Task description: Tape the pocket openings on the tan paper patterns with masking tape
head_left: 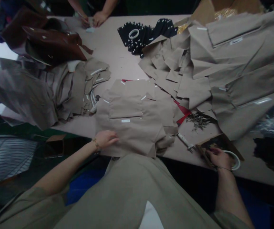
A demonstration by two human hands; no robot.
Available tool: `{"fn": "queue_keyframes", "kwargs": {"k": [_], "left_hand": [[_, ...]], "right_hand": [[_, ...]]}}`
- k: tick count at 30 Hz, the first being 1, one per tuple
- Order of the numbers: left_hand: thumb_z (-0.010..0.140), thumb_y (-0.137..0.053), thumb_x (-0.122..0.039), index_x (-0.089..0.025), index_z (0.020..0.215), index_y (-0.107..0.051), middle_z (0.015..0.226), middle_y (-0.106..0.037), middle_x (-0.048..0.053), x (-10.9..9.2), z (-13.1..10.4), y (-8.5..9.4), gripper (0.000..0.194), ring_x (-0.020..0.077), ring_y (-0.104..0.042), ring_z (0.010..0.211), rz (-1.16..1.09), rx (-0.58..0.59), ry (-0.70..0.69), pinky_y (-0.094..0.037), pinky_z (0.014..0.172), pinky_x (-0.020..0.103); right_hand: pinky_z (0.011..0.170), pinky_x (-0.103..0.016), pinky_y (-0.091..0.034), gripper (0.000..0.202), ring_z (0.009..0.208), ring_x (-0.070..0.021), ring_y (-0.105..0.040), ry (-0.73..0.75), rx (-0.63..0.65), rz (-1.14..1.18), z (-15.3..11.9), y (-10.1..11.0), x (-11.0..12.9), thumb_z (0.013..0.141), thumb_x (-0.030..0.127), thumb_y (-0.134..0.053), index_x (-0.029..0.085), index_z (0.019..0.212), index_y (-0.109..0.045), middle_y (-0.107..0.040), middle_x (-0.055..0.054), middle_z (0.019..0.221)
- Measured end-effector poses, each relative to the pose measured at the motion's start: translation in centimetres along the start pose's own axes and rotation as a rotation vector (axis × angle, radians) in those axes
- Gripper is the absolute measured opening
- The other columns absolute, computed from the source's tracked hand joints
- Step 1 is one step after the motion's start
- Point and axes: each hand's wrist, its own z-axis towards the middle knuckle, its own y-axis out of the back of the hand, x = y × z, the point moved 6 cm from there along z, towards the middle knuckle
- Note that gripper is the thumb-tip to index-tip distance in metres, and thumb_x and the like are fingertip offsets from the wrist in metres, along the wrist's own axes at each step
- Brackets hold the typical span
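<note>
Standing at a long beige table [117,63]. Facing large taupe fabric panels with white strips [234,60] spreading over its right side, and a loose, layered heap of grey-taupe cloth [29,92] covering its left. Having the flat taupe fabric piece with a rectangular section and white strips [134,136] lying directly in front of the body, overlapping other layers at its right. Seeing a brown leather-like bag [55,44] leaning on the left heap, and black cloth with white dots [160,30] bunching at the far side.

Reaching the right hand [220,158] into a shallow open brown box [229,144] at the near right; not being able to tell whether its fingers are gripping anything. Resting the left hand [105,139] on the near left edge of the flat piece, fingers lying loosely extended, not pinching.

Judging by this pose, steadying the cloth while picking through the box; calling for drawing the right hand out past the rim and the white ring [237,160] just beside it. Finding a white-handled tool [186,140] and a pile of small thin dark pieces [199,121] crowding the space between box and cloth. Seeing another person's hands [100,18] working at the far edge, well apart.
</note>
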Motion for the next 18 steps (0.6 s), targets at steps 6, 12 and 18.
{"fn": "queue_keyframes", "kwargs": {"k": [6, 12, 18], "left_hand": [[0.092, -0.054, -0.065, -0.019, 0.127, -0.059, 0.109, -0.073, 0.018, -3.8, 8.4, 0.8, 0.058, 0.0337, -0.071, 0.102, 0.059, -0.158, 0.424, -0.052, 0.084, 0.038], [0.096, -0.055, -0.055, -0.018, 0.127, -0.06, 0.11, -0.072, 0.019, -5.5, 7.6, -0.1, 0.048, 0.0323, -0.069, 0.104, 0.002, -0.219, 0.355, -0.051, 0.086, 0.038], [0.1, -0.055, -0.044, -0.024, 0.126, -0.068, 0.116, -0.075, 0.01, -13.1, 2.9, -1.4, 0.035, 0.0229, -0.069, 0.108, -0.22, -0.283, -0.307, -0.053, 0.094, 0.032]], "right_hand": [[0.094, -0.051, -0.047, 0.01, 0.106, -0.0383, -0.066, -0.031, -0.034, -0.063, 0.1, 1.9, -0.5, 0.069, 0.037, -0.059, 0.036, 0.074, -0.068, -0.071, -0.023, 0.1], [0.085, -0.047, -0.051, 0.043, 0.094, -0.032, -0.067, 0.177, -0.212, 0.168, -4.7, 4.3, 7.1, 0.076, 0.044, -0.057, 0.03, 0.114, -0.074, -0.072, -0.02, 0.1], [0.076, -0.036, -0.053, 0.039, 0.074, -0.0192, -0.06, 0.501, 0.243, 0.719, -19.0, -6.5, 26.6, 0.071, 0.059, -0.071, 0.021, 0.081, -0.066, -0.067, -0.005, 0.08]]}}
